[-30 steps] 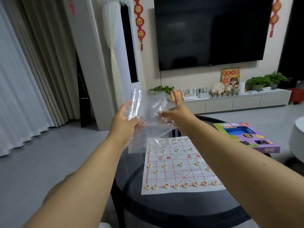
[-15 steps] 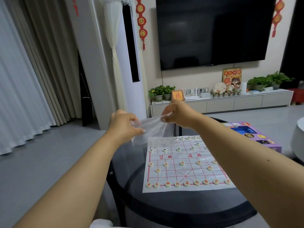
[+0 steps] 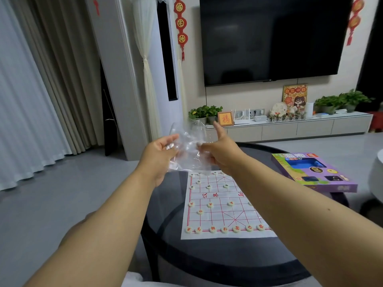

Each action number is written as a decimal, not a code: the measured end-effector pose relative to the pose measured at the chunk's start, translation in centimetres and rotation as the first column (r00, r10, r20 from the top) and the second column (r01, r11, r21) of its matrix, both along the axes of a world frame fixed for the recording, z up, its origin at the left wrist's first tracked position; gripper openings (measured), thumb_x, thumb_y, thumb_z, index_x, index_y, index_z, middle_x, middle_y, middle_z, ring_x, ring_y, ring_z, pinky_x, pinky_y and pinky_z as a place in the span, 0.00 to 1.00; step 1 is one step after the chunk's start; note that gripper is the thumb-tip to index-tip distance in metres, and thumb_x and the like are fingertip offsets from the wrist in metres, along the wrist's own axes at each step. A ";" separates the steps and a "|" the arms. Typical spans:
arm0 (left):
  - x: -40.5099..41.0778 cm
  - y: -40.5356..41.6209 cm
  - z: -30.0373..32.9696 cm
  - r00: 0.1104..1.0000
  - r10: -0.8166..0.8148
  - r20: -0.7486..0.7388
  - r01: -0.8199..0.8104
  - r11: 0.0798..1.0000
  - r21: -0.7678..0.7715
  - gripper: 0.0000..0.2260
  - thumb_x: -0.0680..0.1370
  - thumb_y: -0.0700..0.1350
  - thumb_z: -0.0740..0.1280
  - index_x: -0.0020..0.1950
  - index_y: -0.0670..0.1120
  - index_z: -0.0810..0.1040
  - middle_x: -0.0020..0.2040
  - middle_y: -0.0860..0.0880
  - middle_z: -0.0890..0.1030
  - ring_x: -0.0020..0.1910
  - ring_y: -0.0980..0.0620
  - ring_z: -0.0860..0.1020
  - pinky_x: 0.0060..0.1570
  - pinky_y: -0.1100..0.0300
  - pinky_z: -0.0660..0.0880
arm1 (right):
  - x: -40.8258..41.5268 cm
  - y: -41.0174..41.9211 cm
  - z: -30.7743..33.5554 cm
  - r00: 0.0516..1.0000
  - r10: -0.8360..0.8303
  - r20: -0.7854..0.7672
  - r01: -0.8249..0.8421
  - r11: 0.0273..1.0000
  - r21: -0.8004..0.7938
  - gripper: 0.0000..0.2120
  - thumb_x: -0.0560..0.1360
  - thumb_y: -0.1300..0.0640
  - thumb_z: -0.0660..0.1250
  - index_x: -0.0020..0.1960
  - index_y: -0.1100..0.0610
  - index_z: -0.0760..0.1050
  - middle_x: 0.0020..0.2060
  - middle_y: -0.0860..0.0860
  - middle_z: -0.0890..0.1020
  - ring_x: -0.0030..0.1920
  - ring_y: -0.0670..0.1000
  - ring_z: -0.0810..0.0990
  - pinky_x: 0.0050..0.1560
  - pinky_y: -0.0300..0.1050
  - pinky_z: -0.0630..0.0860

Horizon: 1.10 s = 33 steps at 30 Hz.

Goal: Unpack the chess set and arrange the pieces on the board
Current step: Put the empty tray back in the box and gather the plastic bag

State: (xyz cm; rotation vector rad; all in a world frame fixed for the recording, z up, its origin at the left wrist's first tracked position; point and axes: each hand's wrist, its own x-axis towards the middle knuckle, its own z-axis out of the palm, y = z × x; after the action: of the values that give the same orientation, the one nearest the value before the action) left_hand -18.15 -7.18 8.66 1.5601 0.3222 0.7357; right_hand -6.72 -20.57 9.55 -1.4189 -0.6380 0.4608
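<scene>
A white paper chess board (image 3: 219, 219) with red lines lies on the round dark glass table (image 3: 207, 257). Round cream chess pieces (image 3: 212, 229) with red characters stand in rows on it. Above the board's far edge I hold a crumpled clear plastic bag (image 3: 187, 150) between both hands. My left hand (image 3: 160, 154) grips its left side with curled fingers. My right hand (image 3: 219, 151) grips its right side, thumb sticking up. My right forearm hides the board's right part.
A purple and green game box (image 3: 313, 172) lies on the table's right side. A white round stool (image 3: 376, 179) stands at the far right. Behind are a TV (image 3: 269, 38), a low cabinet (image 3: 290, 129) with plants, and curtains (image 3: 41, 79) on the left.
Half a second ago the bag was stretched flat between my hands; now my hands are closer together, slightly higher, and the bag is bunched up between them.
</scene>
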 end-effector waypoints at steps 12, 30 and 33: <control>-1.1 1.7 -1.4 0.988 0.094 -0.122 -0.074 0.984 0.164 0.17 0.66 0.33 0.76 0.51 0.48 0.83 0.48 0.46 0.84 0.46 0.50 0.82 0.47 0.59 0.78 | 0.2 1.8 -0.2 0.776 0.184 0.603 0.105 0.905 -0.412 0.23 0.68 0.59 0.75 0.61 0.54 0.75 0.53 0.52 0.80 0.49 0.50 0.79 0.53 0.45 0.79; -4.0 6.5 -8.7 0.995 -0.013 -0.103 0.005 0.997 -0.078 0.31 0.74 0.30 0.67 0.66 0.62 0.68 0.49 0.43 0.84 0.46 0.46 0.83 0.42 0.53 0.78 | -1.1 10.0 -6.8 0.940 0.296 -0.170 -0.324 0.929 -0.176 0.22 0.74 0.62 0.70 0.66 0.61 0.68 0.49 0.59 0.81 0.42 0.55 0.83 0.43 0.51 0.81; -4.1 6.9 -9.5 0.992 -0.067 -0.106 0.058 0.994 -0.090 0.30 0.73 0.27 0.65 0.64 0.58 0.74 0.54 0.44 0.83 0.49 0.47 0.82 0.47 0.51 0.79 | -1.3 11.4 -7.1 0.973 0.226 -0.037 -0.228 0.943 -0.243 0.26 0.73 0.62 0.70 0.68 0.55 0.66 0.48 0.57 0.79 0.42 0.54 0.81 0.43 0.50 0.82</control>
State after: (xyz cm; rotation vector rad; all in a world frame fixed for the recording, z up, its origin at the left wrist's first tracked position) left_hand -22.29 -0.27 -0.80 1.5240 0.3794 0.5816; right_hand -8.06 -9.19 2.45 -1.5825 -0.7619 0.7491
